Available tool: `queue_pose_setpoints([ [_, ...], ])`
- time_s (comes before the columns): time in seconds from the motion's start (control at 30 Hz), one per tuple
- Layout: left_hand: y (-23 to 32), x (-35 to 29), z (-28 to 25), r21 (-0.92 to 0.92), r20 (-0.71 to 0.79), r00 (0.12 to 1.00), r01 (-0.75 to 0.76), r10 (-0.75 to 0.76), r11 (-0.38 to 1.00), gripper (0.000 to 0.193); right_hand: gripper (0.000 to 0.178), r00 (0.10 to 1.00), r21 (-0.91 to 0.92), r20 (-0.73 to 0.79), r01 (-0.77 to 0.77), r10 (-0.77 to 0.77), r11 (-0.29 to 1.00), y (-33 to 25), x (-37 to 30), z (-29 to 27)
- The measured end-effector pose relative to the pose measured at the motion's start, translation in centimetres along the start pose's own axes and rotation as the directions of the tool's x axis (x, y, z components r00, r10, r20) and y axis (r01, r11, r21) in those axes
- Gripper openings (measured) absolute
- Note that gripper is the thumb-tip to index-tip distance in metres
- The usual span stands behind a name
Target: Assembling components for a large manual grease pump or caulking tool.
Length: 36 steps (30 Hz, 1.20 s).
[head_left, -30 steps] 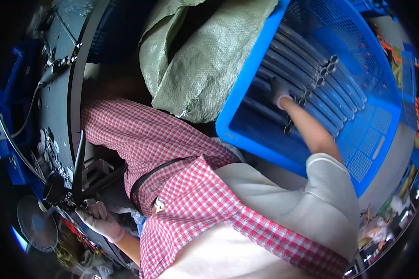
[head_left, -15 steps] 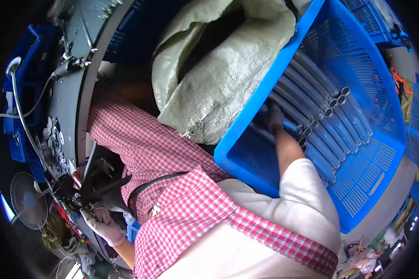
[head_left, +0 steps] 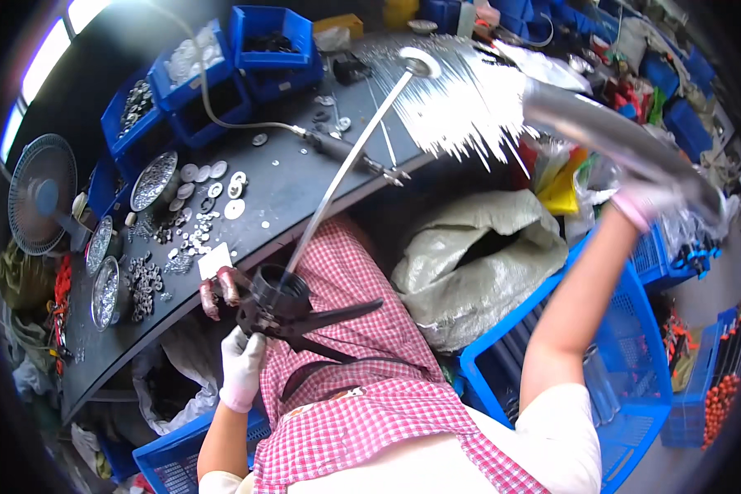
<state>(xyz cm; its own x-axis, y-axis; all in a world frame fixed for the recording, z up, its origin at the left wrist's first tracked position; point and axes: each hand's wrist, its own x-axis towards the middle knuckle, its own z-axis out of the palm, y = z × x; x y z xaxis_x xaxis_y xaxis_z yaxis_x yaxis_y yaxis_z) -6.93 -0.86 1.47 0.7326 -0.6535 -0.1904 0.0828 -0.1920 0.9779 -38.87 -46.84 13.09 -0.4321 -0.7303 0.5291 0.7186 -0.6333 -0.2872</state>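
Note:
My left hand (head_left: 243, 366), in a white glove, is closed on a black trigger handle (head_left: 321, 323) with a threaded round collar (head_left: 280, 288). A long metal rod (head_left: 346, 169) rises from the collar and ends in a white disc (head_left: 422, 62) above the bench. My right hand (head_left: 646, 199), gloved and smeared by motion, is raised at the far right. It grips a wide silvery metal tube (head_left: 609, 128), which slants toward the bench, also blurred. Under my right arm, a blue crate (head_left: 482, 375) holds more metal tubes (head_left: 601, 387).
Small parts, washers (head_left: 235, 209) and metal bowls (head_left: 109, 295) cover the dark bench (head_left: 284, 177). A pneumatic screwdriver (head_left: 337, 148) lies there, near a bundle of thin rods (head_left: 453, 99). Blue bins (head_left: 272, 58) line the back. An open woven sack (head_left: 477, 280) stands before the bench.
My right hand has come up out of the crate with a metal tube. The view has swung toward the bench. My left hand still holds the black handle, now nearer the middle.

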Motion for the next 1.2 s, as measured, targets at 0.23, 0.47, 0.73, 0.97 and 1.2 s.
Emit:
queue_pose_setpoints([
  [0.23,-1.1,-0.5,-2.7,0.088,0.147,0.979,-0.158,0.145,0.983,0.026,0.055,0.805,0.258,0.432,-0.543,0.407,0.799,14.2,2.9,11.8],
  [0.47,4.6,3.3,-2.7,0.353,0.19,0.907,-0.421,0.377,0.836,0.027,0.067,0.559,0.231,0.635,-0.796,0.534,0.559,7.4,-21.7,20.1],
  [0.73,8.5,5.5,-2.5,0.017,0.266,0.932,-0.259,0.246,0.966,0.017,0.08,0.264,-0.092,0.796,-0.837,0.545,0.54,6.8,-29.8,18.5],
  [0.97,10.5,6.2,-2.7,0.707,0.201,0.872,-0.445,0.447,0.55,0.045,0.049,0.016,-0.288,0.801,-0.866,0.599,0.409,8.3,-30.5,16.1],
  [1.2,12.7,8.3,1.9,0.664,0.434,0.452,-0.745,0.779,0.063,0.081,0.038,-0.049,-0.513,0.605,-0.787,0.795,0.342,4.8,-30.1,14.3],
])
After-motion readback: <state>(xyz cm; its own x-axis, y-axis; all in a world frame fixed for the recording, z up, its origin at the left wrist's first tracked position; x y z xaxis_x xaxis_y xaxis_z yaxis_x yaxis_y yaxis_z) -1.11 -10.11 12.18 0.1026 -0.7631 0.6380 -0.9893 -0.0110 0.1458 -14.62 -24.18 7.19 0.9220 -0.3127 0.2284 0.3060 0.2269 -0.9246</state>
